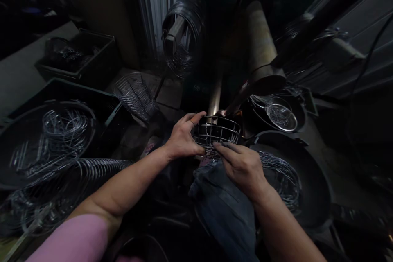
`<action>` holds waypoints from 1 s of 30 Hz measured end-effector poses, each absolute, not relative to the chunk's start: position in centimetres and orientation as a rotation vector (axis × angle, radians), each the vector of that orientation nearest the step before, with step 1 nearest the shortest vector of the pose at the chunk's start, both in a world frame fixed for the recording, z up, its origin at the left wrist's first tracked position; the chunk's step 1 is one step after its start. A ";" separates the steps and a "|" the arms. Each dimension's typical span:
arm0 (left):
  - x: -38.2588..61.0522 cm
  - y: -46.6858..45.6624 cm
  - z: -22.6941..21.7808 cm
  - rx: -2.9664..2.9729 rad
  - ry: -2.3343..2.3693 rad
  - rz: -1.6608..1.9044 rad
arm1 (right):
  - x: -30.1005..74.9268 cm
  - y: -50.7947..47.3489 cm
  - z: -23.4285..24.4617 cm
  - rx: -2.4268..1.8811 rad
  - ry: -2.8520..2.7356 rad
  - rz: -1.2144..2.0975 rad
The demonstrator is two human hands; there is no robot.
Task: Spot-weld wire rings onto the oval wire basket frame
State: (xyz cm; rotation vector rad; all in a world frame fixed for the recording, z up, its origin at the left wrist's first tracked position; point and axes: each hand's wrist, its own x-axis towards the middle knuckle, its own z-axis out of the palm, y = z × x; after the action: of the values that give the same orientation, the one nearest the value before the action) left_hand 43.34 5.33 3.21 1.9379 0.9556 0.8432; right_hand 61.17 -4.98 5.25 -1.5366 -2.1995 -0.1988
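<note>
A small round wire basket [217, 133] with a grid of metal wires is in front of me, just above my lap, beside a metal spot-welder arm. My left hand [183, 137] grips its left side, thumb low and fingers over the rim. My right hand [242, 163] is at the near side, fingers together and pressed on the basket's lower wires. Whether a small separate wire is also between those fingers is hidden. Behind the basket, a brass-coloured electrode rod [215, 100] points down towards it.
At right, a black basin [319, 196] holds wire rings [284, 180]; another basin with wire parts stands behind it. Bent wire frames fill a basin [89, 110] at left. Stacked wire baskets [136, 94] stand nearby. A wire coil [184, 28] hangs ahead, and a thick welder cylinder [260, 37] overhangs.
</note>
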 end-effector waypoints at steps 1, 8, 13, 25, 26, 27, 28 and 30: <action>43.5 5.7 3.3 1.931 0.951 0.846 | 61.3 -4.7 5.4 -1.535 -2.199 -0.214; 44.6 7.7 3.3 1.849 0.970 0.856 | 62.3 -2.3 6.3 -1.584 -2.179 -0.150; 44.8 8.4 3.0 1.840 0.970 0.842 | 62.3 -1.8 6.2 -1.574 -2.107 -0.202; 45.8 10.3 3.3 1.826 1.020 0.827 | 62.8 0.5 6.5 -1.580 -2.039 -0.106; 45.8 10.4 3.4 1.825 1.025 0.823 | 62.8 0.5 6.5 -1.562 -2.017 -0.083; 45.9 10.5 3.4 1.822 1.026 0.822 | 62.8 0.3 6.5 -1.552 -1.972 -0.063; 45.9 10.6 3.4 1.818 1.024 0.821 | 62.8 -0.1 6.5 -1.551 -1.897 -0.047; 46.0 10.8 3.3 1.810 1.024 0.822 | 62.9 -1.3 6.6 -1.560 -1.686 0.013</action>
State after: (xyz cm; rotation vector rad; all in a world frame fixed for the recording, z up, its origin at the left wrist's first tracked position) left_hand 45.98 10.82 3.31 1.8103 1.0244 0.8223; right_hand 62.86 -1.35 6.56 -1.5603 -1.6864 0.0132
